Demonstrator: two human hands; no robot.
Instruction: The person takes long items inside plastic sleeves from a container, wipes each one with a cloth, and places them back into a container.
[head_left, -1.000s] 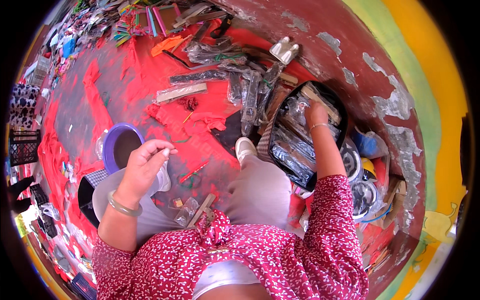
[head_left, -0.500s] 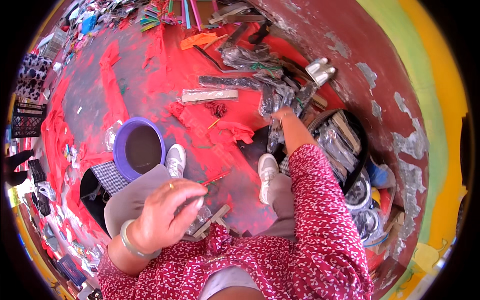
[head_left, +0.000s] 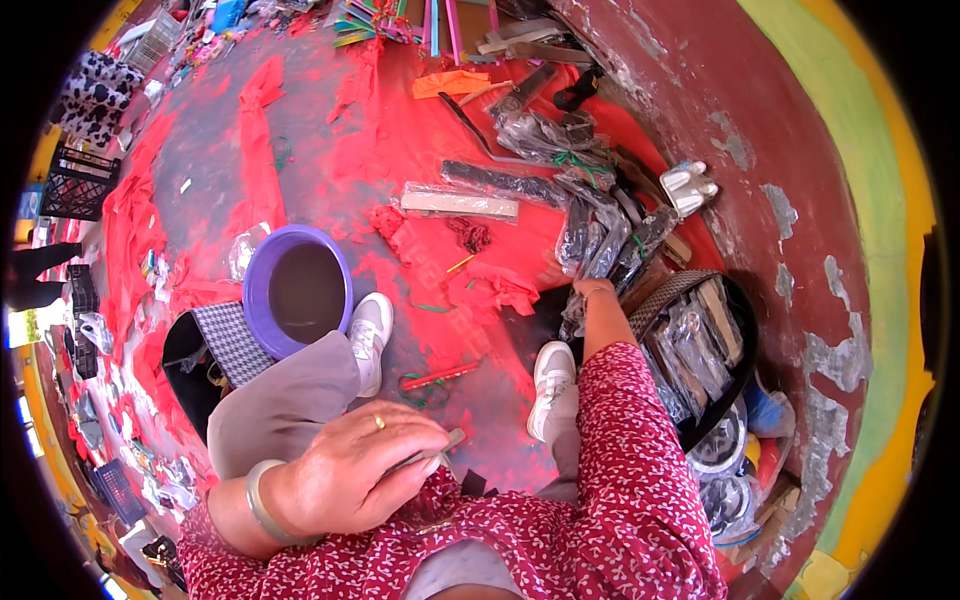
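Observation:
My left hand (head_left: 365, 465) is in front of my body, its fingers closed on a thin greyish flat strip (head_left: 432, 450), mostly hidden by the hand. A ring and a bangle are on that hand and wrist. Farther off to the right, my right hand (head_left: 595, 288) reaches down to a pile of dark strips in clear plastic (head_left: 595, 235). Its fingers look closed on a plastic-wrapped dark strip (head_left: 572, 318), though the fingertips are partly hidden. To that hand's right, a black bag with checked lining (head_left: 690, 290) holds several plastic-wrapped pieces.
A purple bucket (head_left: 255, 290) of dark liquid stands by my left foot, next to another checked-lined bag (head_left: 232, 335). A red stick (head_left: 440, 375) lies between my shoes. A pale wrapped bar (head_left: 460, 202) lies ahead. The peeling red wall (head_left: 770, 190) runs along the right.
My right hand has come nearer to me, with the wrapped strip beneath it. The left hand has moved right, and the strip in it now shows. The view has shifted slightly.

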